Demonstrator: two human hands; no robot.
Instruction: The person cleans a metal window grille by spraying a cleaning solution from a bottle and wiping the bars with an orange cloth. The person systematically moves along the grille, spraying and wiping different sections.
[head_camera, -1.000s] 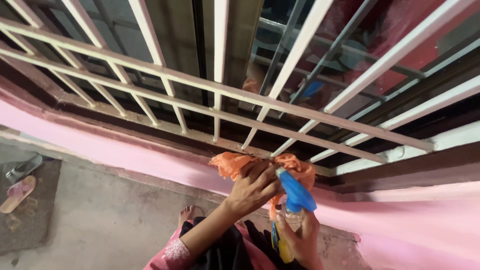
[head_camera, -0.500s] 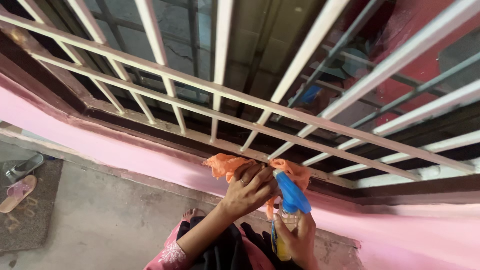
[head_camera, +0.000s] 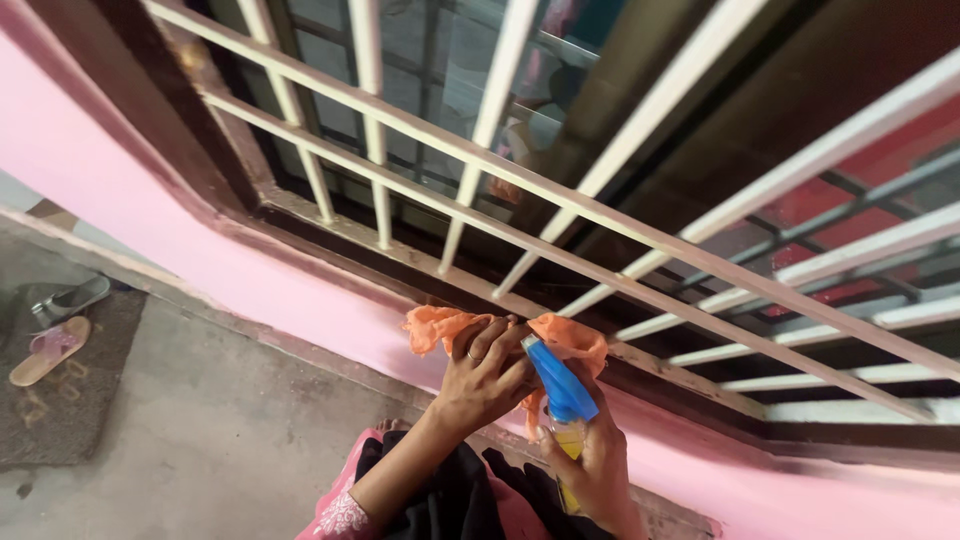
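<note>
Your left hand (head_camera: 485, 375) closes its fingers on the orange cloth (head_camera: 450, 328), pressing it, it seems, on the sill (head_camera: 330, 225); your right hand (head_camera: 598, 470) grips the spray bottle (head_camera: 560, 385) just beside.

We note a pink sleeve (head_camera: 340, 512) with white embroidery, a black garment (head_camera: 450, 500) beneath, and a ring on the left hand (head_camera: 480, 375).
</note>
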